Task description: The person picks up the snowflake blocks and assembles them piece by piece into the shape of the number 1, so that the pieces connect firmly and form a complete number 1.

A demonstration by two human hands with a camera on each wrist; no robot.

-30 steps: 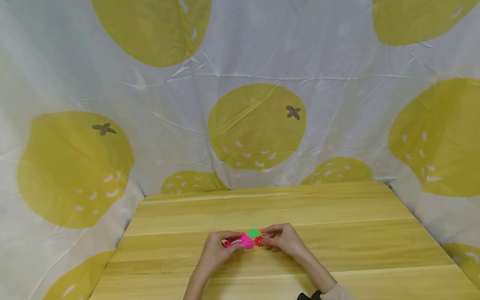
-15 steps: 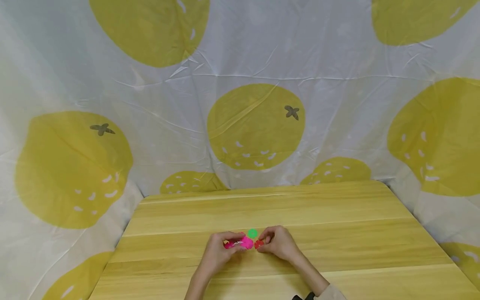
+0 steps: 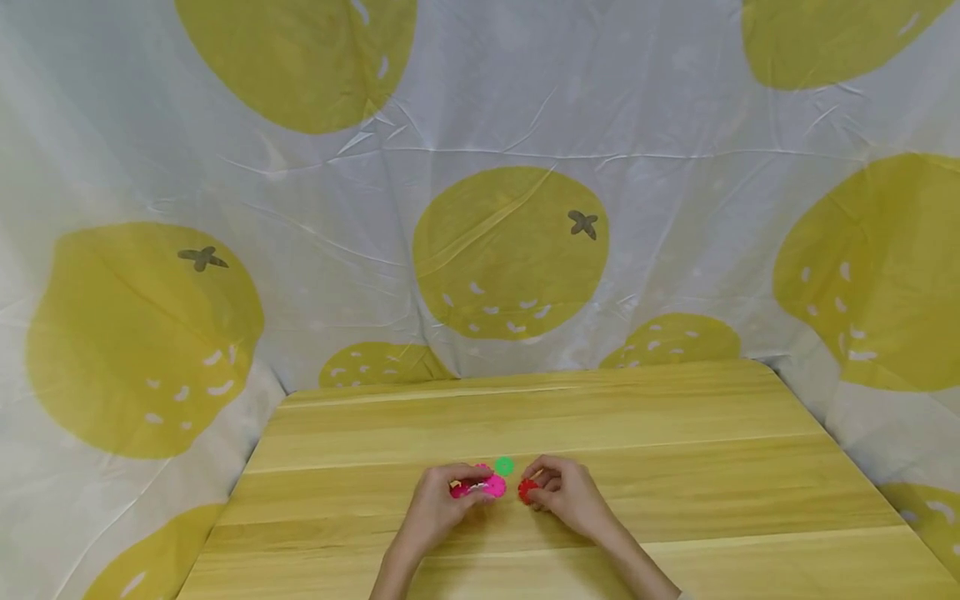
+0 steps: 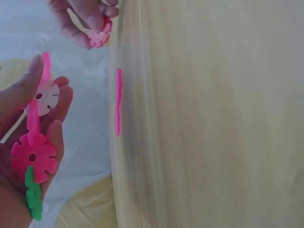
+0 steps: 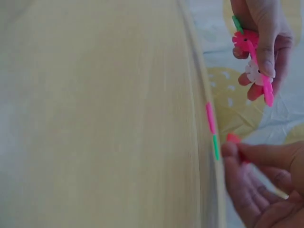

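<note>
My left hand [image 3: 435,504] holds a chain of interlocking plastic snowflake discs between thumb and fingers. In the left wrist view the chain has a green disc [image 4: 33,194] near the palm, a reddish-pink disc [image 4: 45,164], a pink one edge-on, a white disc [image 4: 51,99] and another pink disc at the thumb tip. To the right, apart from the chain, my right hand [image 3: 573,497] pinches a single red disc [image 3: 526,490] between thumb and fingers. A loose green disc [image 3: 503,466] lies flat on the table, just beyond the hands.
Beside the green disc lies a loose pink disc [image 4: 118,102], partly hidden behind the left fingers in the head view. The wooden table [image 3: 675,475] stretches out on both sides. A white cloth with yellow fruit prints [image 3: 510,250] hangs behind it.
The right hand has taken hold of the red disc, lifted it from beside the green one and drawn it slightly right and nearer. The left hand stays almost still with its chain.
</note>
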